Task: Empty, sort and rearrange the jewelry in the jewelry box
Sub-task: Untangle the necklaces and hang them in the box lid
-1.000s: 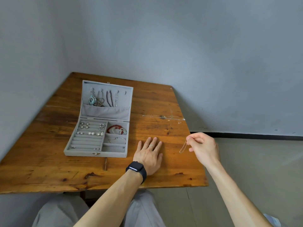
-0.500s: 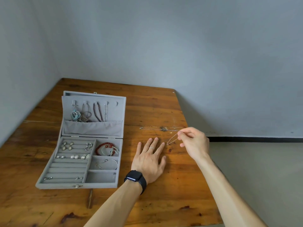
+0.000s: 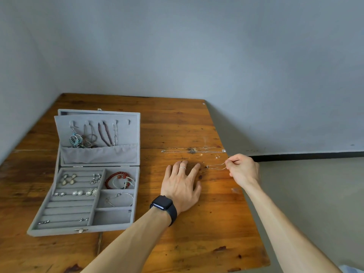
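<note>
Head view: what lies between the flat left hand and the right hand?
In the head view, a thin chain that the right hand pinches stretches toward the left hand, over bare table wood.

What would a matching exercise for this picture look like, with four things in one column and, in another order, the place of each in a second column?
Things:
1. red bead bracelet
2. turquoise pendant
3. thin chain
4. left hand

Places:
A. flat on the table
B. hanging in the lid
C. pinched by the right hand
D. in the far right compartment of the jewelry box

Pairs: 1-D, 2-B, 3-C, 4-A
</note>
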Demonstrator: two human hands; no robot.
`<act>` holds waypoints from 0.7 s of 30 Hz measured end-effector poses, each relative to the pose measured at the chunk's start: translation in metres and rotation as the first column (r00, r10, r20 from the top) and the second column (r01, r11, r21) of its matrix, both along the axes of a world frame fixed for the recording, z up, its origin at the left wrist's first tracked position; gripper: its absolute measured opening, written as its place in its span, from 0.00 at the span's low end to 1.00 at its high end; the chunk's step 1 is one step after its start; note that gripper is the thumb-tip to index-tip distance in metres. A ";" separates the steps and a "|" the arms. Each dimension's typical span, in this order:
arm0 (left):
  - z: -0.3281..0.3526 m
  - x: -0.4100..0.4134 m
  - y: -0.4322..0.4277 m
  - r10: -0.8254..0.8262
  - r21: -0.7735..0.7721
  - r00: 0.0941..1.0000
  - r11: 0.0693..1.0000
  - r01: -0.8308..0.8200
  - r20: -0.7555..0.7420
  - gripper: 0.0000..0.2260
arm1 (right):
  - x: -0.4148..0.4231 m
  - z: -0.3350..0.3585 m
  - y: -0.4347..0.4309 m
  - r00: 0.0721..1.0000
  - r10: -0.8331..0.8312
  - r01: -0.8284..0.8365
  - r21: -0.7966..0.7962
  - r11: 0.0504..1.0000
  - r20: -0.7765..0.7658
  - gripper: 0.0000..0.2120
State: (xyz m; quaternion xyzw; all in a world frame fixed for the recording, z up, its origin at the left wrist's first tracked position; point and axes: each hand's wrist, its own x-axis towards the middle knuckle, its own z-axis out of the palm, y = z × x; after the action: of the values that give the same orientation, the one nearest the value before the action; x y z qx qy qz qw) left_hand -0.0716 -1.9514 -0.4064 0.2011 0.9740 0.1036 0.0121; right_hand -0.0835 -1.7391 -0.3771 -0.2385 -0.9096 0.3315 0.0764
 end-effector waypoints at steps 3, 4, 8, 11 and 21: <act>0.002 -0.010 0.016 -0.041 0.015 0.999 0.999 0.041 0.018 0.26 | 0.000 -0.004 0.004 1.000 0.001 -0.001 0.038 0.999 0.000 0.05; 0.001 -0.013 0.019 -0.050 0.009 0.999 0.999 0.050 0.020 0.26 | 0.000 -0.006 0.006 1.000 0.006 -0.006 0.047 0.999 -0.002 0.05; -0.004 -0.018 0.024 -0.031 0.001 0.999 1.000 0.031 -0.008 0.26 | -0.004 -0.012 0.016 1.000 0.010 -0.008 0.095 0.995 -0.019 0.05; -0.007 -0.017 0.027 -0.020 -0.017 1.000 1.000 0.020 -0.021 0.27 | -0.005 -0.017 0.017 0.999 0.014 -0.009 0.135 0.991 -0.037 0.05; -0.009 -0.023 0.027 -0.044 -0.028 0.999 0.999 0.044 -0.012 0.28 | -0.007 -0.034 0.017 0.989 -0.020 0.027 0.050 0.998 -0.149 0.06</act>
State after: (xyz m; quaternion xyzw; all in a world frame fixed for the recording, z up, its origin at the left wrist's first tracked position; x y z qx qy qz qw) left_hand -0.0941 -1.9240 -0.4158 0.2230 0.9707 0.0885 0.0111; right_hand -0.0907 -1.7225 -0.4109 -0.2219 -0.9068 0.3238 0.1537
